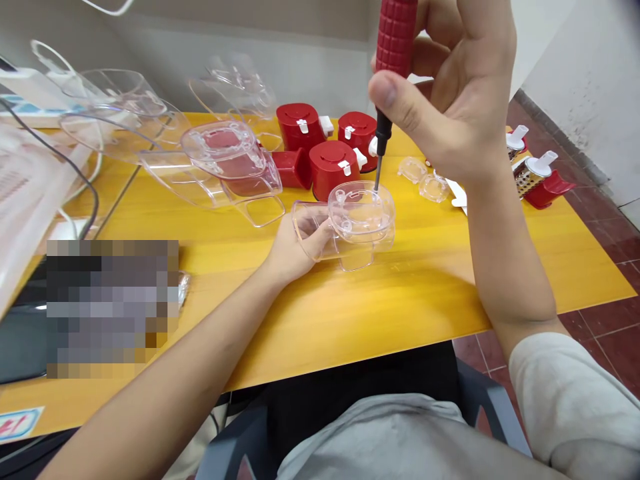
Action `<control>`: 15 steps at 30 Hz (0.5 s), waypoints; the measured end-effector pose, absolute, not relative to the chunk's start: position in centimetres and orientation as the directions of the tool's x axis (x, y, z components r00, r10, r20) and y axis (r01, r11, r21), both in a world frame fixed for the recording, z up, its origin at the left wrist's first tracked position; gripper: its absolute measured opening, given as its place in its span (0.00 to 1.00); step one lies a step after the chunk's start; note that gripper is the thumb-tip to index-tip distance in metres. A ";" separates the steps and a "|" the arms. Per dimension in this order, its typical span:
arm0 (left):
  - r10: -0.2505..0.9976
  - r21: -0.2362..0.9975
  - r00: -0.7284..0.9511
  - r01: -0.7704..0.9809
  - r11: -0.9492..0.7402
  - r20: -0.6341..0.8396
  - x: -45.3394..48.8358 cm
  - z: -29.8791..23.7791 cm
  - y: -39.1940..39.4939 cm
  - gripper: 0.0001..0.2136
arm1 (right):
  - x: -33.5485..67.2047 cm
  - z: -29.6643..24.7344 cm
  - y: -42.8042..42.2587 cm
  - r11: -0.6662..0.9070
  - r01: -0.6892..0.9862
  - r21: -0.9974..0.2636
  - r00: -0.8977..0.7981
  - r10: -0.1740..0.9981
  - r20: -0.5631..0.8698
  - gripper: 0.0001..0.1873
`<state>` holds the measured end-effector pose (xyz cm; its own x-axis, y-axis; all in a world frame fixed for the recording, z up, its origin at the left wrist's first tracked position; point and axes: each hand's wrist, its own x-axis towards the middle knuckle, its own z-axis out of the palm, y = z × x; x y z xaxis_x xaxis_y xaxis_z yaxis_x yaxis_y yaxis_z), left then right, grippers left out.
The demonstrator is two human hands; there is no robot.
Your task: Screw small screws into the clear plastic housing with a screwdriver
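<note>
Clear plastic catches the light where the left hand grips a housing over the yellow table, thumb on the near side, other fingers partly seen through its wall. Red-handled, the screwdriver stands almost upright in the right hand, thumb and fingers closed around its grip, its shaft dropping to the far right of the housing's oval end. From where I stand I can't tell whether the tip is seated in anything. To do this well, I'd hold the shaft straight, bear down gently and turn slowly, since a slip could scratch the plastic or run toward the left fingers. Three red round-topped pieces crowd just behind the housing, other clear pieces sit to its left and small clear parts lie to its right, so the easiest elbow room looks to be toward the near edge.
</note>
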<state>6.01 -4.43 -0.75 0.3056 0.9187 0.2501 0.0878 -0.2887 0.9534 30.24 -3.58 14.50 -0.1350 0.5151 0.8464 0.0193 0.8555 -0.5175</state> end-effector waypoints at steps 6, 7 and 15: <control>0.911 0.943 0.293 0.075 -0.325 0.291 6.0 -1.2 -4.3 0.23 | 30.6 14.6 -3.8 0.844 -0.054 -0.533 -0.214 0.512 0.832 0.25; 0.910 0.941 0.291 0.074 -0.331 0.297 6.0 -1.3 -4.3 0.23 | 30.7 14.5 -3.5 0.851 -0.027 -0.524 -0.187 0.511 0.839 0.29; 0.838 0.889 0.385 0.088 -0.450 0.386 4.4 -0.7 -3.3 0.26 | 30.7 13.4 -1.0 0.910 0.149 -0.387 -0.153 0.408 0.900 0.40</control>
<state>4.36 -3.34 -0.68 0.3854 0.8382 0.3858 0.0884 -0.4497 0.8888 30.68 -1.02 13.45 -0.1526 0.4080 0.9002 0.1491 0.9099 -0.3871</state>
